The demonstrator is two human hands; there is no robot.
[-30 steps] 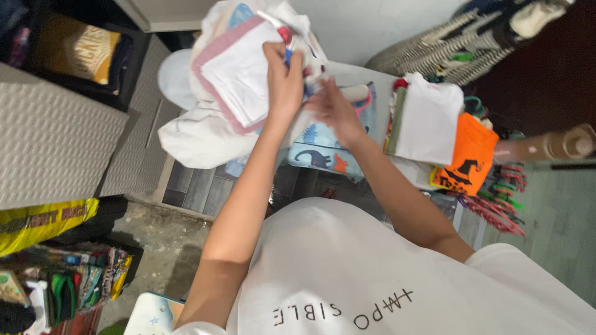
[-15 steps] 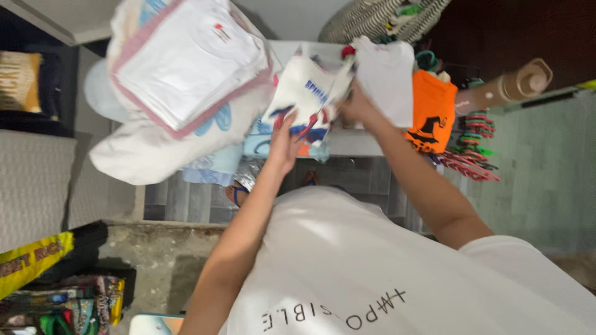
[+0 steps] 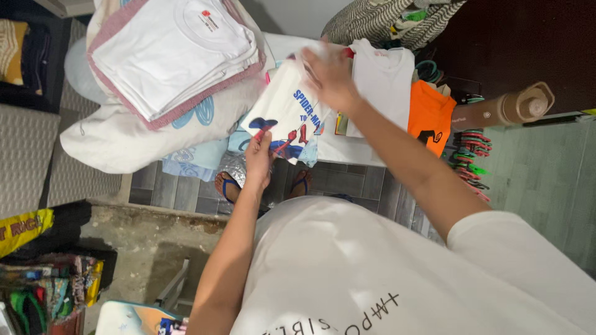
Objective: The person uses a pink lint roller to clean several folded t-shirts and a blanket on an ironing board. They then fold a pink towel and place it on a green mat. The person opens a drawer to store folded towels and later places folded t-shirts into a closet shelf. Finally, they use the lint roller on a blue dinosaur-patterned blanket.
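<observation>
Pinched shut, the left hand [image 3: 257, 162] has a grip on the near edge of a small white printed shirt [image 3: 287, 118], thumb on top of the red and blue figure. Blurred, the right hand [image 3: 329, 74] lies flat and spread on the shirt's far edge, clasping nothing. That shirt lies on the tabletop [image 3: 347, 149], just right of the stack of folded white shirts [image 3: 180, 53] and left of a white shirt [image 3: 382, 84]; an orange shirt [image 3: 429, 115] sits farther right of it. Being thin cotton, it looks light, soft and floppy, likely to sag unless held at 2 corners or along a fold. A small red label marks the collar of the stack's top shirt. Well left of the stack, low down, lies a yellow sack [image 3: 25, 228] with dark lettering.
</observation>
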